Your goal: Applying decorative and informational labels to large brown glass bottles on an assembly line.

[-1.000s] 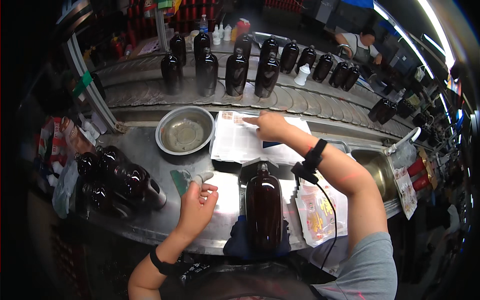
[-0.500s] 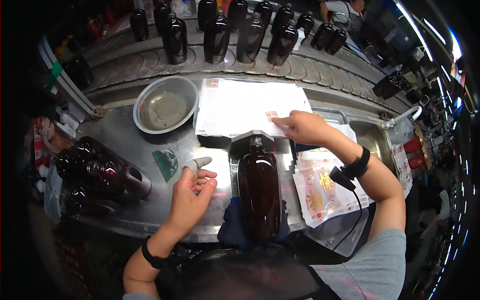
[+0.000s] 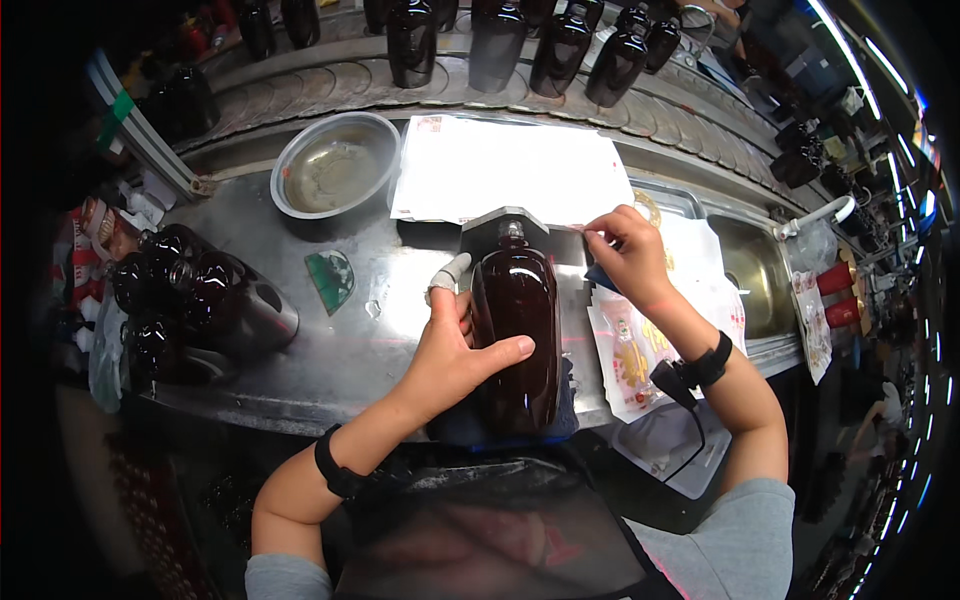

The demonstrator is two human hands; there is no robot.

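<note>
The left hand (image 3: 440, 348) holds the dark bottle (image 3: 517, 308), central at the counter (image 3: 390, 245), from nine o'clock. The right hand (image 3: 634, 258), at two o'clock, pinches narrowly; on what, I cannot tell.

The left hand (image 3: 445, 345) spreads its thumb (image 3: 505, 352) toward the right hand (image 3: 630, 255); its wrapped index finger (image 3: 449, 277) extends forward while the other fingers curl. The right hand, farther forward, brings thumb and index fingertips close together in a pinch, remaining fingers bent. Both elbows bend outward behind the hands, forearms slanting inward.
</note>
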